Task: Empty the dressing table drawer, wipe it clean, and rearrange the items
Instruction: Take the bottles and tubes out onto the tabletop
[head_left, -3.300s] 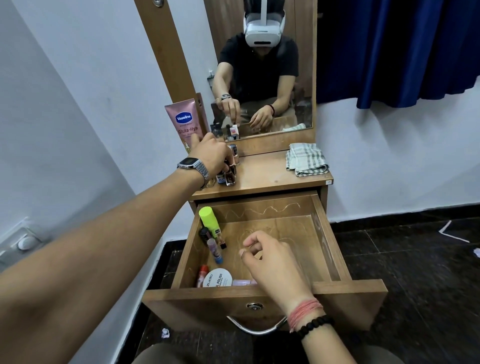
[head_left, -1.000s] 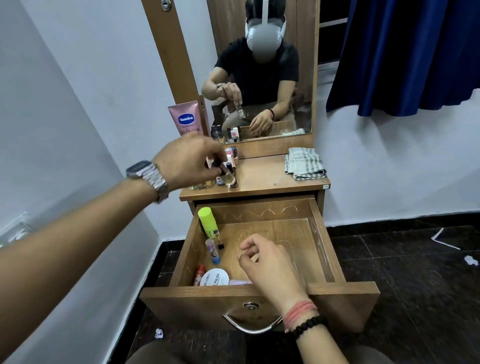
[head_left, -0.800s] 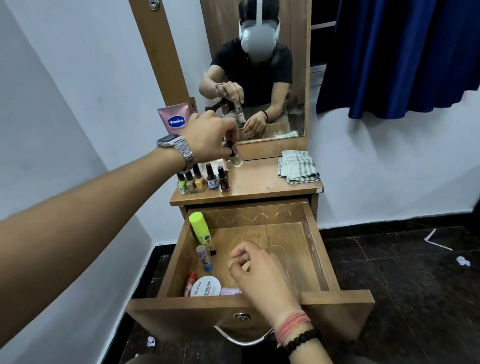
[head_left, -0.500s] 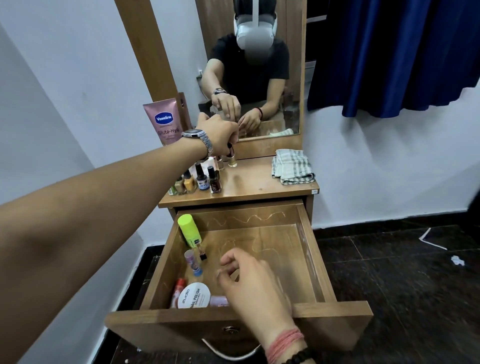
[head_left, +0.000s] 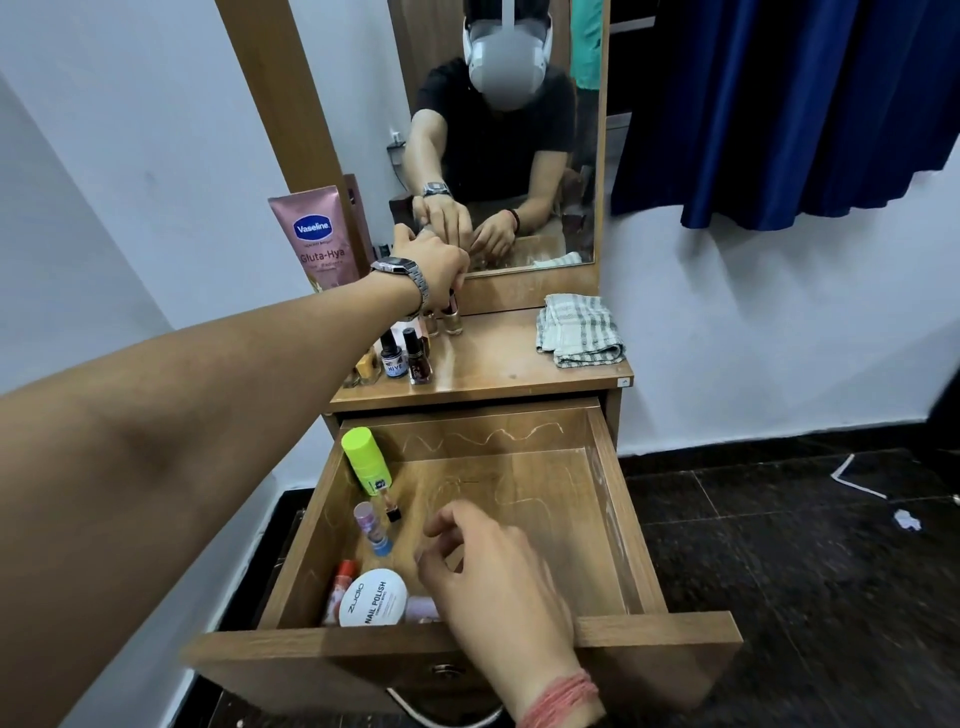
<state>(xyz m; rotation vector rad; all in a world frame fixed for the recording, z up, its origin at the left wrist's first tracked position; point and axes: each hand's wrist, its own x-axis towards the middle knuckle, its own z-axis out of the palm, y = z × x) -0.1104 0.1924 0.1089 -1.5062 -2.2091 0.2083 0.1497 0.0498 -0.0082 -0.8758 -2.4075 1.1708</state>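
Two hands work: left hand (head_left: 436, 270) pinches a small glass bottle (head_left: 451, 317) by its cap at 12 o'clock; right hand (head_left: 498, 577) hangs loose, holding nothing, over the drawer (head_left: 618, 519). Glass breaks easily.

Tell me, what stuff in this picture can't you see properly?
Head view only:
- Small bottle on the tabletop: its cap is hidden inside the left hand.
- Pale pink item in the drawer: mostly behind the right hand.
- Yellow bottle: partly behind the left forearm.
- Red tube: label too small to read.
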